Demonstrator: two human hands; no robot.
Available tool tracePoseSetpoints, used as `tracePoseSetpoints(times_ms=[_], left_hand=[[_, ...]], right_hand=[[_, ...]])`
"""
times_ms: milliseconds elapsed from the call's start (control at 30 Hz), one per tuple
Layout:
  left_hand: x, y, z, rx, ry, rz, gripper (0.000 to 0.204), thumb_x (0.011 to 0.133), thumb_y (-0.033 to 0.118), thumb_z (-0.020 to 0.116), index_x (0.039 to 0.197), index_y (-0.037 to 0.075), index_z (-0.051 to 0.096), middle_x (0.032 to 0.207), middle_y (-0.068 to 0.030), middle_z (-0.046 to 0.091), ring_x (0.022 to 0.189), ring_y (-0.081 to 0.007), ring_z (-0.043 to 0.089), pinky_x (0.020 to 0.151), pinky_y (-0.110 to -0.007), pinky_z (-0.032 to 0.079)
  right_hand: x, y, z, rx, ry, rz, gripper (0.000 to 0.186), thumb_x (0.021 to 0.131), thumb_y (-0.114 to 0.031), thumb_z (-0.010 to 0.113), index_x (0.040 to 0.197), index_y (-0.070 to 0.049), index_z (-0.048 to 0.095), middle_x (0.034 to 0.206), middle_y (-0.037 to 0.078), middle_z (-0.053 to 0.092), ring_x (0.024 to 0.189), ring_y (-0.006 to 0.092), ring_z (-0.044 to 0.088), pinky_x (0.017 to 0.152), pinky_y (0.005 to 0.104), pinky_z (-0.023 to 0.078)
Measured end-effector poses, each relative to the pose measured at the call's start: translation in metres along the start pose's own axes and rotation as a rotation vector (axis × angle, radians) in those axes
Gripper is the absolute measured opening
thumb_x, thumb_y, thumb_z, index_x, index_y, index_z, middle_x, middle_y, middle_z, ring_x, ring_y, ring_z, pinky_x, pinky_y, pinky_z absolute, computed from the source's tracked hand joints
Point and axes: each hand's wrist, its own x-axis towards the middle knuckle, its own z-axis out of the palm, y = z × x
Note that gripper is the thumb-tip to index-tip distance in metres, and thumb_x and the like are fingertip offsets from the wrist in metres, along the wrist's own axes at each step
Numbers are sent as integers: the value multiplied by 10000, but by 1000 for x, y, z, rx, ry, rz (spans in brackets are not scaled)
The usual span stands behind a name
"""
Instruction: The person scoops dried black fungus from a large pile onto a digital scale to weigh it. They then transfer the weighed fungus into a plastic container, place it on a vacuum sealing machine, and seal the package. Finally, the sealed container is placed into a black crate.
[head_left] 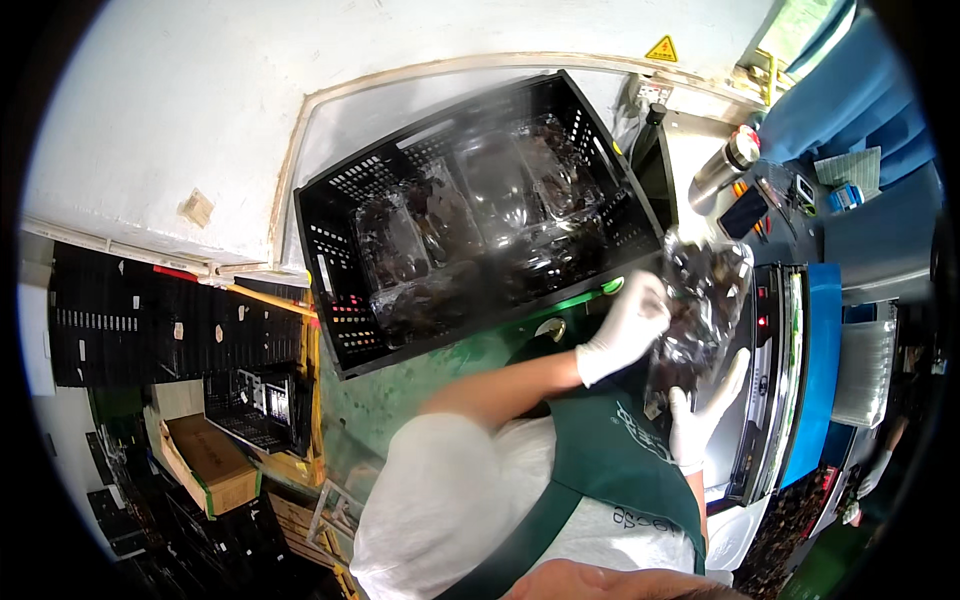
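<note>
My left hand [632, 322], in a white glove, has its fingers curled in at the left edge of a transparent plastic pack [703, 300] filled with dark pieces. The pack stands tilted in front of my chest, its film shiny with glare. At its lower end, my gloved right hand [706, 418] holds it between thumb and fingers. What the dark pieces are I cannot make out. To the left, a large black crate [480, 305] with perforated walls contains several similar packs [425, 220].
A steel thermos [725, 168] and a phone [743, 213] lie on the bench beyond the pack. Right of my hands stands a dark machine [765, 380] with a red light. An open cardboard box [215, 465] and stacked black crates [180, 320] fill the left side.
</note>
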Motion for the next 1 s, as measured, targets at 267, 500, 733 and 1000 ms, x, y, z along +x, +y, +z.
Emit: tracePoseSetpoints(times_ms=[267,500,733,1000], left_hand=[[29,96,-195,740,668,401,148,937,46,547,1083,24,544,1051,-91,554,994,-212,559,929,-342,443],[20,70,-321,348,1023,256,172,986,73,497,1148,32,536,1014,-30,549,897,-104,490,808,-254,430],[87,-29,-332,491,925,49,232,948,117,554,1145,-5,567,1079,-103,600,998,-204,567,920,-324,444],[118,-85,-339,452,966,-21,257,996,114,469,1205,-21,531,1111,-177,620,1039,-272,588,961,-351,438]], right_hand=[[34,-4,24,266,-82,133,758,928,-180,644,1557,-114,227,1595,97,249,1433,310,311,1167,478,247],[30,11,47,352,-189,290,724,889,-3,585,1538,-133,292,1557,95,324,1350,287,411,1126,441,326],[37,7,53,376,-234,360,696,891,25,553,1529,-101,304,1518,138,381,1313,285,450,1088,396,377],[23,25,53,479,-214,472,677,903,49,574,1518,-87,326,1454,146,454,1230,240,505,1072,364,399]])
